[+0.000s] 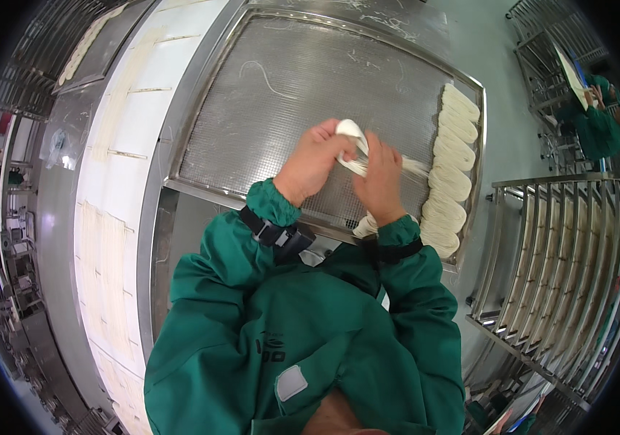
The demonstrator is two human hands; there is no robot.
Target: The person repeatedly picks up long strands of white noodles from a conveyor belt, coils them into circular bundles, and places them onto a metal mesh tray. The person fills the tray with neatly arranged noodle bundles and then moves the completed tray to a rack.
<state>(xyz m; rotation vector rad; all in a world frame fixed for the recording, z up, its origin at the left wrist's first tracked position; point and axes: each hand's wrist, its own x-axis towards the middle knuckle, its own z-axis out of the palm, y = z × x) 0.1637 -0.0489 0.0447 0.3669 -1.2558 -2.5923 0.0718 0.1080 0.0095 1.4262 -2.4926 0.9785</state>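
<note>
Tray (324,72), metal, gridded, bears a noodle row (451,170) along its right edge. Left hand (310,159) and right hand (382,176) both grip a looped noodle hank (351,129) above the tray's middle; one loose strand (270,88) lies beyond.

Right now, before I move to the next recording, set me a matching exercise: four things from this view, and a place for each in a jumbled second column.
Things
1. pale strand bundle
2. row of folded strands
3. long white surface
4. metal rack

Places
A. to the left of the metal tray
B. held between the left hand and the right hand
C. on the floor, to the right of the tray
D. lying along the tray's right side

Pairs: 1-B; 2-D; 3-A; 4-C
</note>
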